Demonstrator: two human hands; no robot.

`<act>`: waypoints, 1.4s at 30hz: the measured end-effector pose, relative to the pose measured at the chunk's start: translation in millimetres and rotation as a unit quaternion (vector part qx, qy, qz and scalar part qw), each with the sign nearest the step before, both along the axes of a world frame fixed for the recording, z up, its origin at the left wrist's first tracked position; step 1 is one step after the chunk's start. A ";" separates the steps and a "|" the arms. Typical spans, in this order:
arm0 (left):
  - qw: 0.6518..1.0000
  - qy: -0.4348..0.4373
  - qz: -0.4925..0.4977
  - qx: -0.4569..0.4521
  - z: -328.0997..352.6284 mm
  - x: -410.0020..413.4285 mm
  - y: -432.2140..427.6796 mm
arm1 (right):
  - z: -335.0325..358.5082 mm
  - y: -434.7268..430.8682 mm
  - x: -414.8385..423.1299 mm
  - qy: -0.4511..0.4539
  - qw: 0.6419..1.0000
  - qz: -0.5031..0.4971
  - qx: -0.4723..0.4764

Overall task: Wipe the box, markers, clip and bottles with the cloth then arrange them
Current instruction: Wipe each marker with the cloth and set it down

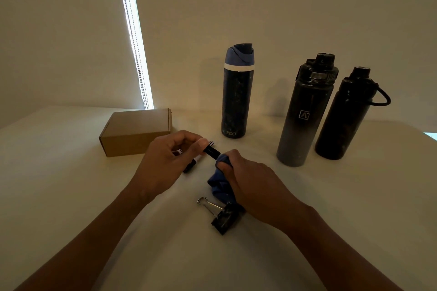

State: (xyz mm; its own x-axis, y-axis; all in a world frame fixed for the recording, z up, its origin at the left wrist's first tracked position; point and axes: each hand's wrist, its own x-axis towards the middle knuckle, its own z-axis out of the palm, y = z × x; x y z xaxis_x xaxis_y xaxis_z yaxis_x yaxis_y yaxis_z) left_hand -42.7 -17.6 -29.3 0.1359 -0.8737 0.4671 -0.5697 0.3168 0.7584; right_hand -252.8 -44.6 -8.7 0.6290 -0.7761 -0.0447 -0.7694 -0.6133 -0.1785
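Note:
My left hand (pixel 169 159) pinches a black marker (pixel 211 150) by its capped end, above the table. My right hand (pixel 246 178) grips the blue cloth (pixel 217 185), which is wrapped round the marker's other end. A second marker (pixel 192 165) lies on the table under my left hand, partly hidden. The black binder clip (pixel 222 216) lies in front of the cloth, near my right wrist. A brown cardboard box (pixel 137 131) sits at the left. Three bottles stand upright behind: a blue one (pixel 236 92), a black-to-grey one (pixel 305 111) and a black one (pixel 343 116) with a loop handle.
Everything rests on a white table (pixel 71 184) against a pale wall. A bright strip with bead chains (pixel 133 38) runs down the wall to the box's back edge. The room is dim.

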 end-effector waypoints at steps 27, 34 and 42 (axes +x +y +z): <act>0.998 -0.026 0.038 -0.038 -2.3 3.0 -0.9 | -4.1 -3.7 -2.6 -0.020 0.999 0.017 -0.026; 0.998 -0.018 0.052 -0.016 -6.0 -4.8 -1.3 | -7.6 -2.5 -6.0 -0.040 0.997 0.022 -0.063; 0.999 0.022 0.038 -0.029 -3.9 -1.4 1.2 | -3.4 -4.4 -5.6 -0.008 0.999 0.031 -0.028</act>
State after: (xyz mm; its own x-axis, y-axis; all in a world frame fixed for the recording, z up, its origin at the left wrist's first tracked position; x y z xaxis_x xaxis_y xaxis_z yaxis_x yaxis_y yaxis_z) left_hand -44.1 -16.5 -33.2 0.2217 -0.8315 0.5093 -0.5600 0.3190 0.7646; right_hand -258.3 -49.1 -12.1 0.6769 -0.7360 0.0080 -0.7264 -0.6698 -0.1540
